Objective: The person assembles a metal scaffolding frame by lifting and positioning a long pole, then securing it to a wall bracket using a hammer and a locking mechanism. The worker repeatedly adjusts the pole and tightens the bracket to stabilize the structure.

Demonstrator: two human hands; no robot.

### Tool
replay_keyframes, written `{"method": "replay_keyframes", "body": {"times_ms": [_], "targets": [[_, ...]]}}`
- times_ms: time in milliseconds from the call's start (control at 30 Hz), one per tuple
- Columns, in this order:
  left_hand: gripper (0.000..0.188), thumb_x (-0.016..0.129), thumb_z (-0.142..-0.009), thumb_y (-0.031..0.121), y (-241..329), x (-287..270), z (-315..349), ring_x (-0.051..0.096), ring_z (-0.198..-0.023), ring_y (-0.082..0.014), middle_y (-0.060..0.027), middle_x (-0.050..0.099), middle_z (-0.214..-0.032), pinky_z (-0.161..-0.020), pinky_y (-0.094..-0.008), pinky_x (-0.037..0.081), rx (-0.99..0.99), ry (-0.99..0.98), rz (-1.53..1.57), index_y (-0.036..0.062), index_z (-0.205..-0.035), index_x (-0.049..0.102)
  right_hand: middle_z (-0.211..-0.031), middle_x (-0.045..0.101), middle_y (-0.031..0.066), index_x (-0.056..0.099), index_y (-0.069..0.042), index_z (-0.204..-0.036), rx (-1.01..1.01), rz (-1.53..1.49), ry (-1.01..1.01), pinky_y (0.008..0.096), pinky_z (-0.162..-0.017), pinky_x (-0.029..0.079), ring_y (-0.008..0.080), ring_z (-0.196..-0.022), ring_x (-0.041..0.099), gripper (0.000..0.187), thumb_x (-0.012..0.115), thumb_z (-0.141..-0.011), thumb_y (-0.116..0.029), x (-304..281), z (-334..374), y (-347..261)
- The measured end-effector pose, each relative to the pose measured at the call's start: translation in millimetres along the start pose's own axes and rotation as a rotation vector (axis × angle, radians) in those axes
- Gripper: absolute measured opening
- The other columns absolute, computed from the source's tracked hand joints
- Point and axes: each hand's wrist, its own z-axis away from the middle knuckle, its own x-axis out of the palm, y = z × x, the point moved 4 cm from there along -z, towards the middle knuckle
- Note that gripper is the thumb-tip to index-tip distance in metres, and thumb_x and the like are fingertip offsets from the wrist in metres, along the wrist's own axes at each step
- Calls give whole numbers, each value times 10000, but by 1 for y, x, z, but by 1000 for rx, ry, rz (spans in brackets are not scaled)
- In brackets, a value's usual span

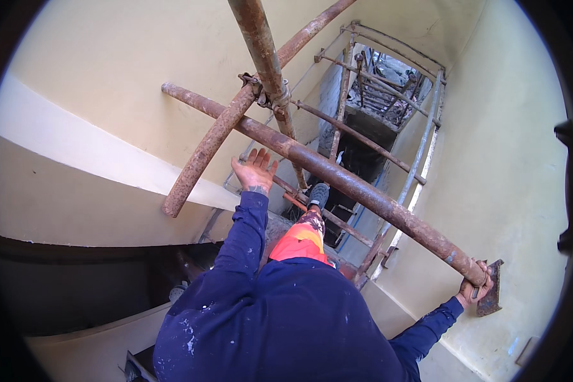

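A long rusty scaffold pipe (363, 194) slants from the upper left down to the right wall. My right hand (479, 290) is wrapped round its lower right end. Right beside that hand, close to the wall, is a rusty flat-sided metal piece (490, 290); whether it is joined to the pipe I cannot tell. My left hand (254, 169) is held up with fingers spread and nothing in it, below the long pipe. Near it stand an upright rusty pole (261, 44) and a crossing rusty pipe (204, 153), which meet at a scaffold clamp (256, 88).
Thinner scaffold tubes (363, 140) form a frame over a deep shaft, with rubble (391, 70) seen far off. My shoe (318, 194) is on or near a lower bar. Cream walls (509, 159) stand at both sides, and a dark opening (83, 286) lies at lower left.
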Motion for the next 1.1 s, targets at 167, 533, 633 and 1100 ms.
{"method": "replay_keyframes", "body": {"times_ms": [167, 533, 633, 1100], "targets": [[696, 405, -903, 797, 22, 98, -21, 618, -1039, -288, -92, 662, -1089, -926, -518, 483, 196, -111, 22, 133, -1047, 554, -1018, 575, 106, 599, -63, -1045, -81, 88, 92, 565, -1176, 311, 262, -1065, 572, 257, 685, -848, -203, -11, 7, -8], [615, 429, -967, 715, 29, 94, -27, 658, -822, -321, -115, 621, -940, -771, -542, 554, 146, -87, -18, 110, -1064, 486, -1001, 579, 101, 600, -69, -1012, -53, 79, 55, 563, -1161, 332, 267, -1076, 572, 227, 693, -845, -192, 1, 5, 0], [766, 291, -992, 657, 57, 16, -71, 420, -1419, -312, -145, 401, -1551, -1125, -602, 349, 158, -42, -61, 96, -1509, 361, -1004, 582, 107, 605, -67, -1015, -71, 125, 53, 556, -1154, 338, 269, -1072, 573, 227, 680, -849, -204, 4, 0, 1], [552, 620, -928, 514, 137, 82, -210, 649, -927, -331, -215, 611, -1069, -834, -472, 551, 278, -191, -102, 51, -1203, 498, -974, 568, 63, 550, -130, -1015, -55, 164, -50, 437, -1070, 396, 223, -1036, 564, 230, 650, -854, -261, 1, -6, 17]]}}
